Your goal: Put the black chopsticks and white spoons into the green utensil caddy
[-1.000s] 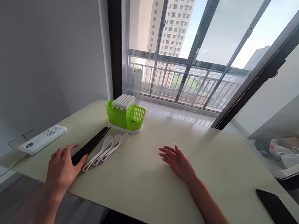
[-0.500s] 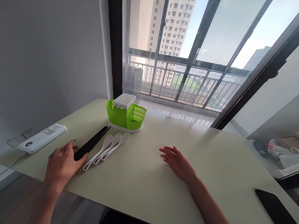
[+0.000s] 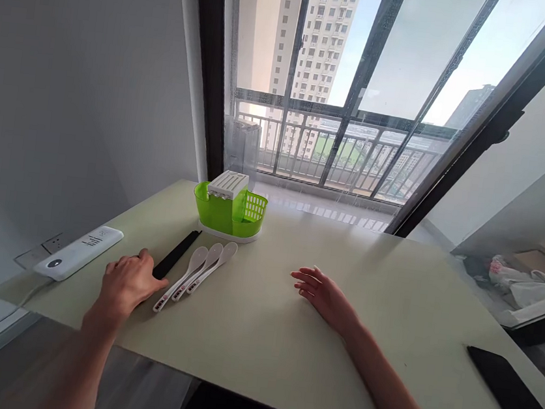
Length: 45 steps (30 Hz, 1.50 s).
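A bundle of black chopsticks lies slantwise on the left of the table. My left hand is over its near end, fingers curled on the left side and thumb on the right, closed around it; the near ends are hidden beneath the palm. Just right of my thumb, three white spoons with printed handles lie side by side. My right hand rests over the table's middle, fingers spread and holding nothing. Beyond the spoons stands a green cutlery basket with a white slotted top.
A white power strip with a cable lies along the table's left edge. On the right, a flat black object reaches out of view. The pale table stands before a glass sliding door. A grey wall rises at left.
My left hand has moved forward and to the right along the chopsticks, its fingers drawing in around them. My right hand, the spoons and the basket look the same.
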Each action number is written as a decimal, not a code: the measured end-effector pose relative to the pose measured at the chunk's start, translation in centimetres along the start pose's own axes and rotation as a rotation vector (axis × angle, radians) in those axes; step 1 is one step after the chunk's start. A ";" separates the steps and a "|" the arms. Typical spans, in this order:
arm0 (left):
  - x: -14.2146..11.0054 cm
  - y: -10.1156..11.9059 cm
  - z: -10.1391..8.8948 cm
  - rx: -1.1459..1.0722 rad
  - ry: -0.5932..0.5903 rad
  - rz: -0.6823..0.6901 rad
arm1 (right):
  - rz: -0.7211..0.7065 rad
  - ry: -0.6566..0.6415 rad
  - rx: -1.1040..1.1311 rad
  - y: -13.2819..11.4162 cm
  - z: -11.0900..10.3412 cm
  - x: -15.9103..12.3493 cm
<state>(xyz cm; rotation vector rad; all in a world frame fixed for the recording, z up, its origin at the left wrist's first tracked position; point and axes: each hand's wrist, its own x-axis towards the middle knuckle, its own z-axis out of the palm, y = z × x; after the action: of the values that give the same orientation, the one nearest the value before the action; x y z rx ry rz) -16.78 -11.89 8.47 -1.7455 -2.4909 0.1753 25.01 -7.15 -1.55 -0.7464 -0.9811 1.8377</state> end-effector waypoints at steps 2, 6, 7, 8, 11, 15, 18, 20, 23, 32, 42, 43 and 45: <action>0.2 0.4 -0.2 0.025 -0.011 -0.002 | -0.006 0.000 -0.004 0.1 0.0 0.0; 0.5 0.7 0.0 0.026 -0.034 -0.024 | -0.024 0.001 -0.010 0.0 0.3 -0.2; 0.5 0.7 0.2 0.012 -0.035 -0.040 | -0.026 0.002 -0.013 0.0 0.3 -0.2; 0.5 0.6 0.4 -0.005 -0.029 -0.054 | -0.027 0.002 -0.015 0.0 0.4 -0.2; 0.5 0.3 1.2 -0.067 -0.003 -0.071 | -0.029 0.005 -0.018 0.0 0.4 -0.2; 0.5 -0.2 2.3 -0.131 0.004 -0.047 | -0.031 0.010 -0.015 0.1 0.3 -0.1; 0.4 -0.4 2.6 -0.158 0.008 0.019 | -0.031 0.013 -0.014 0.1 0.3 -0.2; 0.1 -0.4 2.5 -0.157 -0.016 0.047 | -0.032 0.018 -0.015 0.1 0.3 -0.2; -0.4 -0.5 2.2 -0.143 -0.037 0.034 | -0.035 0.025 -0.019 0.0 0.4 -0.3; -2.1 -0.6 1.2 -0.698 0.134 0.007 | -0.048 0.024 -0.025 0.1 0.6 -0.2; -8.7 15.0 2.9 -1.475 -0.616 0.399 | -0.097 -0.040 -0.048 0.0 1.5 -0.4; -9.2 16.3 3.4 -1.473 -0.664 0.422 | -0.115 -0.053 -0.045 0.0 1.7 -0.4; -10.0 18.2 4.0 -1.394 -0.615 0.478 | -0.151 -0.075 -0.047 0.3 1.8 -0.3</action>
<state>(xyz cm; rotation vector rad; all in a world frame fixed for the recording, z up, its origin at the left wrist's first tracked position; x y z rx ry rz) 2.98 -15.27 1.66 -3.0847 -2.6020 -1.5864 23.56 -8.10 -0.86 -0.6187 -1.1024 1.7268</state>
